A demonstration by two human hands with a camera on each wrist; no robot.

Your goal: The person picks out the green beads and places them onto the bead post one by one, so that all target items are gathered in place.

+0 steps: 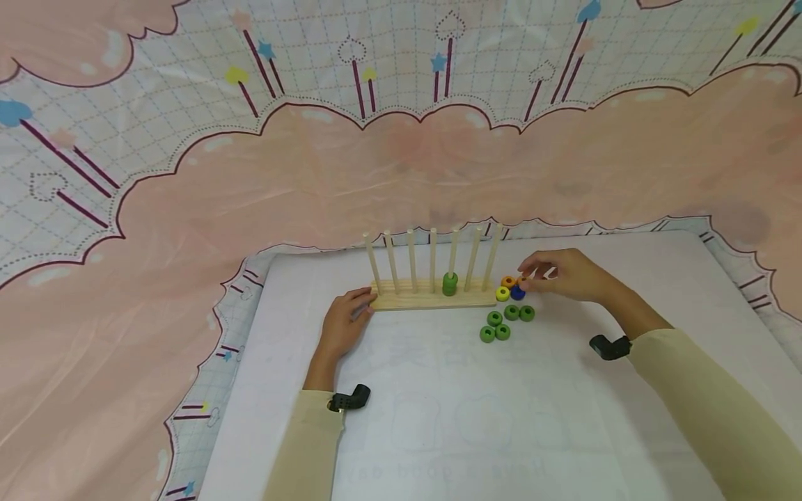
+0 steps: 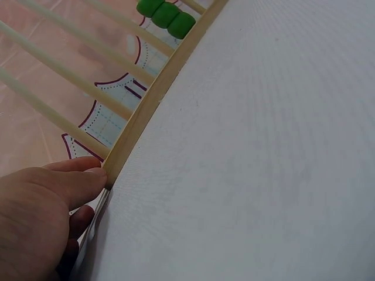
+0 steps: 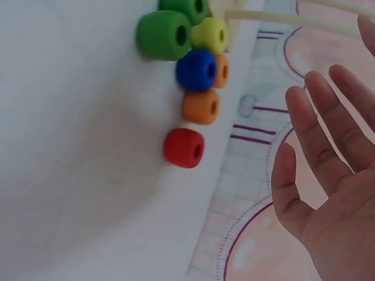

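My left hand (image 1: 341,325) holds the left end of a wooden peg stand (image 1: 432,302), with the thumb against its base in the left wrist view. Several upright pegs rise from the base. Three green beads (image 2: 166,17) are stacked on one peg, right of the middle. At the stand's right end, my right hand (image 1: 573,275) hovers over loose beads, its fingers extended and holding nothing in the right wrist view. Beneath it are a yellow bead (image 1: 502,298), a blue bead (image 1: 517,295), two orange beads (image 3: 199,108) and a red bead (image 3: 180,148), which the hand hides in the head view.
Several loose green beads (image 1: 487,335) lie in front of the stand's right end. All stands on a white-covered table (image 1: 438,410). Behind it hangs a pink patterned cloth (image 1: 401,174). A dark wrist camera (image 1: 352,397) is strapped on the left wrist, another (image 1: 609,347) on the right.
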